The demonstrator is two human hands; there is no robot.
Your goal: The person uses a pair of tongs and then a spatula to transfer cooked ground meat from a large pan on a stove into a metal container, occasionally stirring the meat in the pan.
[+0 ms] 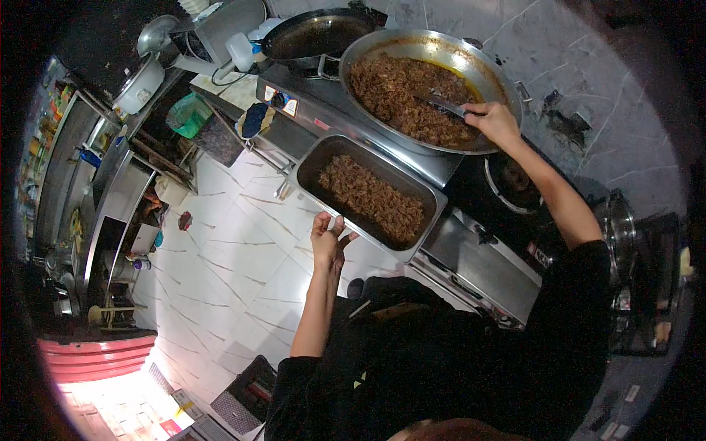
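Observation:
My right hand [492,122] grips the dark handle of a metal utensil [445,106], whose far end reaches into brown shredded food [394,91] in a large round metal pan [424,37]. Oily liquid shows along the pan's far side. My left hand [329,238] holds the near rim of a deep rectangular steel food pan [371,138], which is beside the round pan and nearer to me. More of the brown shredded food [369,195] lies along its bottom. The utensil's tip is hidden in the food.
A dark wok [320,34] stands left of the round pan, over a steel cooker with a knob [277,100]. At the right is a black burner area with a metal ring [510,184]. A green bag [189,116] and a white rice cooker [141,85] are farther left.

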